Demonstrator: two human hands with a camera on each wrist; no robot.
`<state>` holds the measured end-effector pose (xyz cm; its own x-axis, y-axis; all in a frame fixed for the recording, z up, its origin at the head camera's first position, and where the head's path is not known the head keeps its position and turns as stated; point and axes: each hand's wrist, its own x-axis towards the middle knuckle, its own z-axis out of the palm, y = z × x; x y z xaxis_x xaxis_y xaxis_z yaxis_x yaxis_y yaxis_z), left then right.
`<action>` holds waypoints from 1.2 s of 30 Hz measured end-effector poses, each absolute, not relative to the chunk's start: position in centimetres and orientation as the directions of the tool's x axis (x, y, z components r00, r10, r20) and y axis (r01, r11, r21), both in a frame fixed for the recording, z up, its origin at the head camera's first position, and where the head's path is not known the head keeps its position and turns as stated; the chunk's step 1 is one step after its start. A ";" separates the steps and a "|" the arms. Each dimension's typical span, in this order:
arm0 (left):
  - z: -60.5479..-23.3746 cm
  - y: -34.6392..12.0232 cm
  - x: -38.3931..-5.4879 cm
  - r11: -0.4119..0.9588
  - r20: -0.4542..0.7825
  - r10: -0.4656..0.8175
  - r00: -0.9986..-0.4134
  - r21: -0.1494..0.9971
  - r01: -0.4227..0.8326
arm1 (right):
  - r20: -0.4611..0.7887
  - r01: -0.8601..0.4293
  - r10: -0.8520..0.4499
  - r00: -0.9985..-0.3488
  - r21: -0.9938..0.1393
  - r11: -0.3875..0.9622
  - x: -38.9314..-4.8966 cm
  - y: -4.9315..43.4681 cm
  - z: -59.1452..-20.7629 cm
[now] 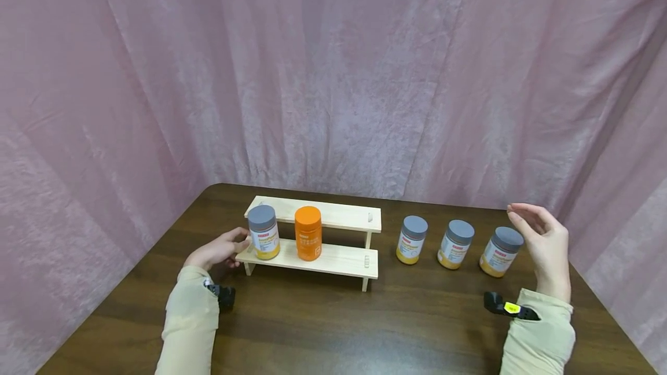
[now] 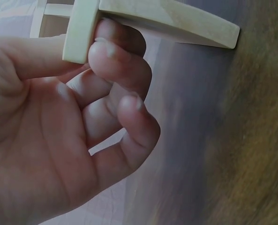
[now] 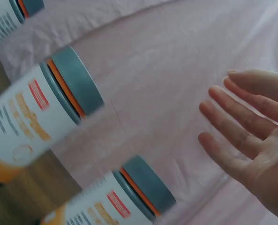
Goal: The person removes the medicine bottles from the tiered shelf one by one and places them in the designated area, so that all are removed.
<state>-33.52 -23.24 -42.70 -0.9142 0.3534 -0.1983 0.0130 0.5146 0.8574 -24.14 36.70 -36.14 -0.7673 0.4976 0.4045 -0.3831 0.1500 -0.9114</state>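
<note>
A two-step light wooden rack (image 1: 341, 258) stands on the table. On its lower board are a grey-lidded jar (image 1: 266, 242) with a white and yellow label and an all-orange jar (image 1: 309, 237). My left hand (image 1: 221, 250) holds the left end of that board; in the left wrist view the thumb lies over the board's edge (image 2: 80, 33) and curled fingers sit under it. Off to the right, my right hand (image 1: 544, 242) is raised with nothing in it, fingers relaxed, beside the rightmost grey-lidded jar (image 1: 501, 252). The right wrist view shows its loosely spread fingers (image 3: 237, 117) apart from the jars.
Two more grey-lidded jars, a left one (image 1: 411, 241) and a middle one (image 1: 455, 245), stand in a row between the rack and the rightmost jar. Behind the brown wooden table (image 1: 312, 328) hangs a pink curtain (image 1: 339, 74).
</note>
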 end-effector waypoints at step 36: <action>-43.2 -23.3 -33.8 0.512 -0.208 0.340 -0.917 0.859 -0.005 | 0.345 -0.413 -0.285 -0.894 -0.881 0.230 -28.0 28.9 -36.3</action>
<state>-33.82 -23.26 -43.16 -0.9173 0.3396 -0.2079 -0.0053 0.5117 0.8591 -27.96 28.92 -36.26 -0.8943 -0.2849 0.3451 -0.4132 0.2296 -0.8812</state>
